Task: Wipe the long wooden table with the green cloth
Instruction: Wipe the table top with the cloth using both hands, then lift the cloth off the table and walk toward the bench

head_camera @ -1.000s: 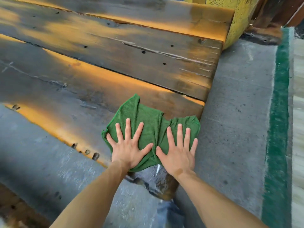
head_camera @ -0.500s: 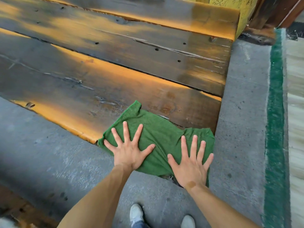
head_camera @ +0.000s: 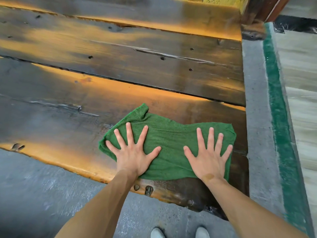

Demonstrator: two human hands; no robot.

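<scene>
The green cloth (head_camera: 171,143) lies spread flat on the near plank of the long wooden table (head_camera: 120,69), close to its right end. My left hand (head_camera: 133,152) presses flat on the cloth's left part with fingers fanned apart. On the cloth's right part my right hand (head_camera: 208,157) lies the same way, palm down, fingers spread. Neither hand grips the cloth; both rest on top of it. The table is made of dark, glossy planks with orange edges and small holes.
Grey concrete floor (head_camera: 42,194) runs along the table's near edge and past its right end. A green painted stripe (head_camera: 281,134) crosses the floor at the right. A dark wooden post (head_camera: 257,12) stands at the far right corner. My shoes (head_camera: 180,232) show at the bottom.
My hands have slid apart on the cloth, stretching it wider. The cloth now lies further in from the table's near edge, with the right hand closer to the table's right end.
</scene>
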